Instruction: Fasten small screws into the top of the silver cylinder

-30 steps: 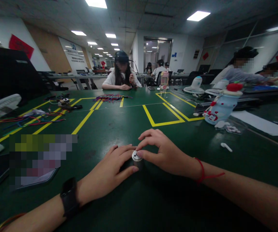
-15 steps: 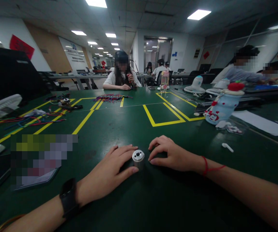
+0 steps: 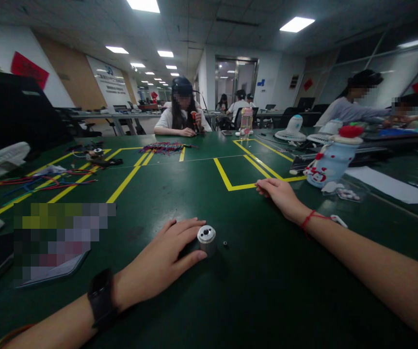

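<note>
Left hand [image 3: 168,249] half-open around the upright metal cylinder [image 3: 206,243] on the counter [image 3: 267,300]; whether it grips, I cannot tell. Right hand [image 3: 278,195] bunched, contents hidden. I judge a nudge could roll away the tiny part [image 3: 225,244] beside the cylinder.

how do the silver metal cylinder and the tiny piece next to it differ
The metal cylinder is far bigger than the tiny piece. The cylinder has a bright silver top with dark holes, while the tiny piece looks darker overall. The cylinder stands between the left hand's thumb and fingers; the tiny piece lies apart from that hand. Both rest on the green table.
</note>
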`<action>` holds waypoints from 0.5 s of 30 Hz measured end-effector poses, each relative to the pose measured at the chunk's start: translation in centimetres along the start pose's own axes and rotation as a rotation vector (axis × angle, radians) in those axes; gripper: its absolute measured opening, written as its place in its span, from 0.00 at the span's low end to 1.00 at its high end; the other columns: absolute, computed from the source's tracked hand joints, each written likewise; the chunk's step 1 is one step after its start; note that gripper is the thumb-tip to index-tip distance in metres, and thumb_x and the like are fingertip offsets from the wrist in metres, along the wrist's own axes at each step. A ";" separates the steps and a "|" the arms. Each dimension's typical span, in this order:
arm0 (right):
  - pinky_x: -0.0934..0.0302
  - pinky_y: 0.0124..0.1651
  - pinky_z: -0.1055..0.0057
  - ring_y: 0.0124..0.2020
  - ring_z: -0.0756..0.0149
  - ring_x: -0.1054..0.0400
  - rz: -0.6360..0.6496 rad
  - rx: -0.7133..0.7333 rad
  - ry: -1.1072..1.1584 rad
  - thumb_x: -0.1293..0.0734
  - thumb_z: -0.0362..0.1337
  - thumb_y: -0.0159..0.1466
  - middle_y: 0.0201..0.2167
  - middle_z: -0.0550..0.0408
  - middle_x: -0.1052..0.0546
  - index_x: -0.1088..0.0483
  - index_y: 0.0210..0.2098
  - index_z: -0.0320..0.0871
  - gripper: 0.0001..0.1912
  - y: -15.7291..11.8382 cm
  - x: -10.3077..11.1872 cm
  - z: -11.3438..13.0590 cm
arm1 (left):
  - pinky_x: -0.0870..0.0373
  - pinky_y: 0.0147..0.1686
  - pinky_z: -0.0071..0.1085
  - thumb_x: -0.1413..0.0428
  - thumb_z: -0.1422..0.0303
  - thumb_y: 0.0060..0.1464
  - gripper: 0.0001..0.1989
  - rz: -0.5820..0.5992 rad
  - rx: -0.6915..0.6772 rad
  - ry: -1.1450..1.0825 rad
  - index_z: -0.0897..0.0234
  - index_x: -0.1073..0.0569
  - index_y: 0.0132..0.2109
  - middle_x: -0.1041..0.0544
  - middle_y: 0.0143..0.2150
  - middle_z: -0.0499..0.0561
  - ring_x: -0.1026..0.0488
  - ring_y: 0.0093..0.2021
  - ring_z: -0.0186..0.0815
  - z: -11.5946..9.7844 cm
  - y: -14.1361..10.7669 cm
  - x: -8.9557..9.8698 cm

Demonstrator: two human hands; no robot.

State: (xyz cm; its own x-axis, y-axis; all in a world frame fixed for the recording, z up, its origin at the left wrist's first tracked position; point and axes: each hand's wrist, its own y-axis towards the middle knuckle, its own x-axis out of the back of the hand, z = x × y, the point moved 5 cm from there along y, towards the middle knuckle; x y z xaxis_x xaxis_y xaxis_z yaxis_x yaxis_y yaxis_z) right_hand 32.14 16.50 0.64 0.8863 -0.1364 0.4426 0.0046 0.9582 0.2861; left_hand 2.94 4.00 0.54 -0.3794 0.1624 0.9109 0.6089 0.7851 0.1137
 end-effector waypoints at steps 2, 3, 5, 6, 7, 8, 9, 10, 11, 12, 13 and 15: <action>0.39 0.36 0.66 0.31 0.64 0.32 0.053 0.023 -0.031 0.38 0.46 0.61 0.31 0.48 0.24 0.25 0.35 0.37 0.18 -0.3 -0.3 0.4 | 0.52 0.63 0.50 0.51 0.58 0.64 0.21 -0.002 0.000 0.004 0.48 0.41 0.62 0.39 0.65 0.47 0.44 0.65 0.42 0.0 0.0 0.0; 0.39 0.36 0.66 0.31 0.64 0.32 0.098 0.044 -0.049 0.36 0.46 0.61 0.30 0.49 0.24 0.25 0.34 0.38 0.17 -0.7 -0.7 1.0 | 0.53 0.63 0.50 0.51 0.57 0.64 0.21 -0.003 0.001 0.005 0.48 0.41 0.62 0.39 0.65 0.46 0.44 0.65 0.42 0.0 0.0 0.0; 0.40 0.37 0.67 0.31 0.65 0.32 0.230 0.101 -0.081 0.32 0.44 0.58 0.29 0.52 0.24 0.24 0.31 0.40 0.13 -2.1 -2.0 2.9 | 0.53 0.64 0.51 0.51 0.57 0.64 0.21 0.003 0.009 0.009 0.47 0.41 0.62 0.39 0.65 0.46 0.45 0.65 0.42 0.0 -0.1 0.0; 0.40 0.36 0.68 0.30 0.66 0.33 0.311 0.135 -0.093 0.30 0.44 0.56 0.29 0.54 0.24 0.23 0.30 0.41 0.11 -3.1 -2.7 4.0 | 0.54 0.64 0.52 0.51 0.57 0.64 0.21 0.007 0.013 0.011 0.47 0.42 0.62 0.39 0.65 0.46 0.45 0.65 0.42 0.1 -0.1 -0.1; 0.40 0.35 0.69 0.29 0.67 0.33 0.419 0.176 -0.101 0.29 0.44 0.55 0.28 0.55 0.24 0.23 0.29 0.42 0.11 -4.1 -3.7 5.0 | 0.54 0.64 0.52 0.52 0.57 0.64 0.21 0.011 0.014 0.013 0.46 0.42 0.62 0.39 0.65 0.45 0.45 0.65 0.42 0.1 -0.1 -0.1; 0.39 0.36 0.69 0.31 0.67 0.33 0.586 0.281 -0.136 0.30 0.44 0.57 0.31 0.54 0.24 0.23 0.33 0.42 0.11 -5.4 -4.9 6.2 | 0.54 0.64 0.52 0.52 0.57 0.64 0.21 0.013 0.015 0.016 0.46 0.42 0.62 0.39 0.65 0.45 0.45 0.65 0.42 0.1 -0.1 -0.1; 0.39 0.37 0.69 0.34 0.66 0.33 0.656 0.383 -0.168 0.29 0.44 0.56 0.34 0.54 0.25 0.24 0.36 0.43 0.12 -6.4 -5.6 7.2 | 0.54 0.63 0.53 0.52 0.57 0.64 0.21 0.013 0.013 0.019 0.46 0.42 0.62 0.39 0.65 0.46 0.45 0.65 0.42 0.1 -0.1 -0.1; 0.39 0.40 0.69 0.36 0.66 0.33 0.704 0.462 -0.206 0.29 0.43 0.56 0.36 0.53 0.26 0.24 0.37 0.43 0.12 -7.3 -6.3 8.0 | 0.54 0.63 0.53 0.51 0.57 0.64 0.21 0.011 0.012 0.022 0.47 0.41 0.62 0.39 0.65 0.46 0.45 0.65 0.42 0.1 -0.1 -0.2; 0.39 0.42 0.68 0.38 0.65 0.33 0.727 0.521 -0.228 0.29 0.42 0.57 0.37 0.53 0.26 0.24 0.37 0.44 0.11 -7.9 -6.7 8.5 | 0.55 0.63 0.54 0.51 0.57 0.64 0.21 0.008 0.010 0.025 0.46 0.41 0.62 0.39 0.65 0.46 0.45 0.65 0.42 0.2 -0.1 -0.2; 0.39 0.42 0.68 0.38 0.66 0.33 0.712 0.548 -0.227 0.29 0.41 0.58 0.37 0.53 0.27 0.24 0.36 0.44 0.09 -8.3 -7.0 9.0 | 0.55 0.63 0.54 0.52 0.56 0.64 0.21 0.005 0.009 0.028 0.46 0.42 0.62 0.39 0.65 0.46 0.45 0.65 0.43 0.2 -0.1 -0.1; 0.39 0.42 0.69 0.38 0.67 0.33 0.677 0.549 -0.204 0.30 0.40 0.59 0.36 0.54 0.28 0.24 0.36 0.43 0.07 -8.4 -7.2 9.4 | 0.55 0.63 0.55 0.52 0.56 0.64 0.21 0.002 0.008 0.031 0.46 0.42 0.62 0.39 0.65 0.46 0.44 0.65 0.43 0.2 -0.1 -0.1; 0.38 0.40 0.71 0.37 0.68 0.34 0.564 0.524 -0.106 0.31 0.38 0.61 0.36 0.54 0.29 0.25 0.36 0.42 0.06 -8.2 -7.0 10.2 | 0.55 0.63 0.55 0.52 0.57 0.64 0.21 -0.007 0.004 0.035 0.46 0.42 0.62 0.39 0.65 0.46 0.44 0.64 0.43 0.1 -0.1 -0.1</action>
State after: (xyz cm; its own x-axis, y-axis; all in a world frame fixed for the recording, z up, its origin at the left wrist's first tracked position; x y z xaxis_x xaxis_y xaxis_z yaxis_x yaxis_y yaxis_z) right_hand 21.12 7.00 3.87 0.6406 0.2880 0.7118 -0.6767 0.6498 0.3461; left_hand 2.83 3.96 0.38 -0.3589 0.1362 0.9234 0.6039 0.7882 0.1184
